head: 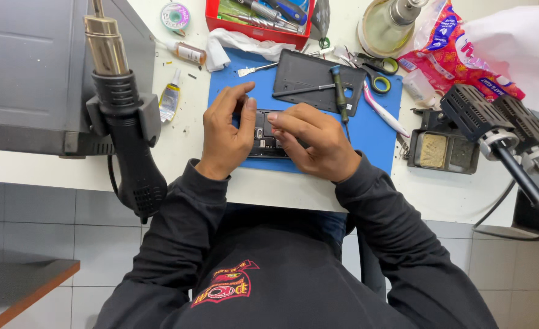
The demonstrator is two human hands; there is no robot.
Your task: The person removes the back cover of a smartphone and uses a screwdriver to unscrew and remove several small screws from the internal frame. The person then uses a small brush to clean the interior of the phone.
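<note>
both hands lie palm-down over the opened phone (pixel 263 141): left hand (pixel 225 133) at 9 o'clock, right hand (pixel 315 143) at 3 o'clock, fingers pinching its edges.

A white tabletop (pixel 446 195) carries a blue rectangular rubber mat (pixel 373 131); left of the mat lies a small clear glue tube (pixel 169 97), right a black metal sponge tray (pixel 443 150).

Red-pink floral plastic pkg (pixel 449 45) top right; small labelled bottle (pixel 187 52) top left.

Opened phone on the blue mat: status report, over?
Both hands, left and right, on opened phone. Phone flat on blue mat. Back cover, screwdriver lie beyond, apart.
</note>
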